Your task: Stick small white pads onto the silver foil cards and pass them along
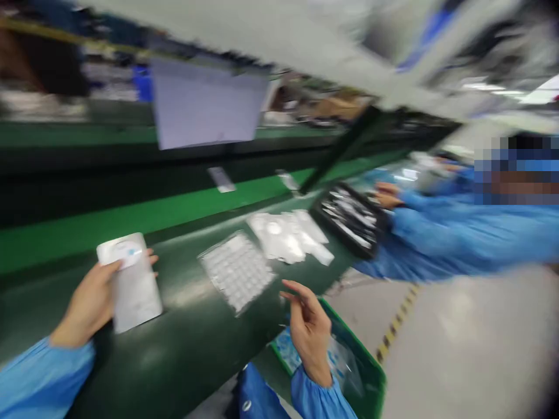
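My left hand grips a flat white packet by its left edge. The thumb lies on the packet's front, near a rounded panel with a small blue mark, and fingertips show past its right edge. Over the front edge of the bench hangs my right hand, its fingers loosely bent and apart, with nothing visible in them. A clear sheet of small white round pieces in rows lies on the dark green bench between my hands. Behind it is a loose pile of white packets.
Below my right hand stands a green bin holding blue-and-white packets. A black tray of shiny items sits on the bench at right, beside a co-worker's blue sleeve. A white sheet hangs above the bench; a dark post rises behind.
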A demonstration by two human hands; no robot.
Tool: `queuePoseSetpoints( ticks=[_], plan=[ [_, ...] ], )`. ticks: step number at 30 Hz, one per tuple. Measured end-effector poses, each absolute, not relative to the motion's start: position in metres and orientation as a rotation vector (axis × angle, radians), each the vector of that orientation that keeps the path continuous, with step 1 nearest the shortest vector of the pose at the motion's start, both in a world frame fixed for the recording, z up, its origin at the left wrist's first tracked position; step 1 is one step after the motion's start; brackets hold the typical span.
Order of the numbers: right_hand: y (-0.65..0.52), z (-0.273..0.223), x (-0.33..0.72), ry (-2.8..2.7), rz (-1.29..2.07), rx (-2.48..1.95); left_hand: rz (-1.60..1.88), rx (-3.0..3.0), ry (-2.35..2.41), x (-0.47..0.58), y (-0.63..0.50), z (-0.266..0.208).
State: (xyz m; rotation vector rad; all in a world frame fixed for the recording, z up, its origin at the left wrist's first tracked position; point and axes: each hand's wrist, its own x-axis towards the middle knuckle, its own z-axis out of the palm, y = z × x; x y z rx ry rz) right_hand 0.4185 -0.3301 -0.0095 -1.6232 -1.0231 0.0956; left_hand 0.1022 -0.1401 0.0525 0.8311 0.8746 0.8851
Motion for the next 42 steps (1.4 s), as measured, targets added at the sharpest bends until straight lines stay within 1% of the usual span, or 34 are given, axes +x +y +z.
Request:
queuePoseSetpoints(
  ticks=[3, 6, 8, 10, 14, 18, 25, 34, 42],
  plan=[
    [-0.301, -0.006, 0.367, -1.215, 0.404, -1.529, 0.991, 0.6, 0.872, 0.094, -0.179, 0.027],
    [-0.279, -0.006, 0.321, -1.404, 0.799, -1.406, 0.98, 0.542, 0.782, 0.104, -0.195, 0.008],
    [-0.268, -0.004, 0.301, -1.487, 0.906, -1.321, 0.964, 0.563, 0.792, 0.108, -0.202, 0.001],
    [-0.256, 0.001, 0.291, -1.593, 0.852, -1.274, 0.963, 0.581, 0.851, 0.108, -0.206, -0.004],
    [-0.241, 0.016, 0.283, -1.726, 0.613, -1.286, 0.951, 0.549, 0.945, 0.107, -0.208, -0.01],
    [-0.236, 0.026, 0.275, -1.779, 0.572, -1.285, 0.949, 0.633, 0.988, 0.11, -0.207, -0.007],
    [-0.229, 0.017, 0.265, -1.907, 0.391, -1.249, 0.994, 0.825, 1.073, 0.112, -0.21, -0.004],
    [-0.227, 0.007, 0.274, -2.004, 0.377, -1.249, 0.951, 0.865, 1.013, 0.112, -0.212, -0.007],
    [-0.224, 0.007, 0.271, -2.0, 0.326, -1.248, 0.942, 0.932, 1.001, 0.108, -0.212, -0.013]
  ],
)
